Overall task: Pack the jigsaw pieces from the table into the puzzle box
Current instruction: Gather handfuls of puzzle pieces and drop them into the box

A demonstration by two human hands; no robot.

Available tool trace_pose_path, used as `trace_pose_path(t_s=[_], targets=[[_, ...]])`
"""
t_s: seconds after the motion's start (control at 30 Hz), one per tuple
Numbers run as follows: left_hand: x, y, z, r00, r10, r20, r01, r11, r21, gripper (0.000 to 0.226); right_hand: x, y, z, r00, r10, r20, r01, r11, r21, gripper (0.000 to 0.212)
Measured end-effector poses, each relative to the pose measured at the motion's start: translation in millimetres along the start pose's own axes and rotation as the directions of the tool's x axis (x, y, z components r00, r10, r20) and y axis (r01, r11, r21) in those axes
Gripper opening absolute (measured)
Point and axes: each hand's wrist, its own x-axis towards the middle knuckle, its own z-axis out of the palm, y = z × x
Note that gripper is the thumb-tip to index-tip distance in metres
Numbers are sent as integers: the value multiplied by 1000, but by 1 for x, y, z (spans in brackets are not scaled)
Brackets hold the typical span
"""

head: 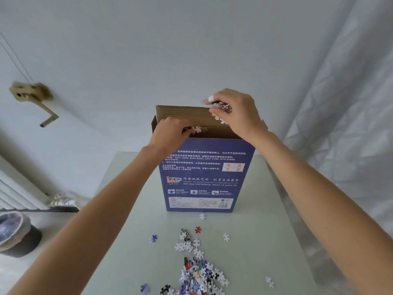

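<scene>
A tall blue puzzle box (204, 177) stands upright on the pale table (255, 241), its brown top flap (180, 112) folded up and open. My left hand (170, 132) is at the box's open top, closed on several jigsaw pieces (196, 129) that stick out over the opening. My right hand (236, 112) hovers just above the opening at the right, fingers closed on a handful of pieces (222, 107). A pile of loose pieces (197, 271) lies on the table in front of the box, with scattered single pieces around it.
A plastic-covered wall or curtain (350, 124) runs along the table's right edge. A lined bin (14, 233) stands on the floor at the left, beside a radiator (17, 192). A wall-mounted crank (32, 94) hangs at the upper left.
</scene>
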Motion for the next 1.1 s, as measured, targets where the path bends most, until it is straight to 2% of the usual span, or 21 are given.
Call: trace_pose_path(t_s=[0.1,0.17,0.27,0.43,0.53,0.67,0.73,0.8,0.87,0.93,1.03,1.1], targets=[[-6,-2,-5,999,-31,36,29,997,74,28,-2,7,13,993,-85,86,92,993,-74,12],[-10,-3,-8,999,-33,40,31,998,52,26,-5,11,18,981,-96,167,113,989,-98,13],[-17,-3,-10,999,-41,14,41,998,-37,17,-8,14,20,957,-58,283,104,983,-150,18],[-23,-3,-11,1000,-19,-20,19,999,-31,9,-7,14,18,915,61,400,45,967,-250,29],[-23,-2,-11,999,0,-40,0,1000,-11,9,-5,10,18,911,105,398,-17,976,-219,32],[-23,-2,-11,999,5,-50,-5,1000,6,11,-5,8,20,915,146,375,-48,965,-259,23],[-25,-2,-10,998,10,-64,-9,1000,11,12,-9,6,21,945,131,300,-58,969,-240,20],[-29,-1,-10,994,41,-97,-38,999,32,15,-22,-3,21,983,84,164,-59,987,-152,20],[-41,2,-10,980,104,-167,-93,993,72,18,-49,-15,24,1000,-4,28,6,995,-103,19],[-64,5,-5,955,161,-248,-140,985,100,20,-89,-22,35,997,-76,-32,71,988,-140,17],[-113,5,15,928,179,-327,-177,984,36,18,-159,-21,57,997,-75,28,79,982,-171,16],[-152,-3,39,952,128,-279,-140,990,-23,17,-208,-13,75,991,4,135,19,984,-175,18]])
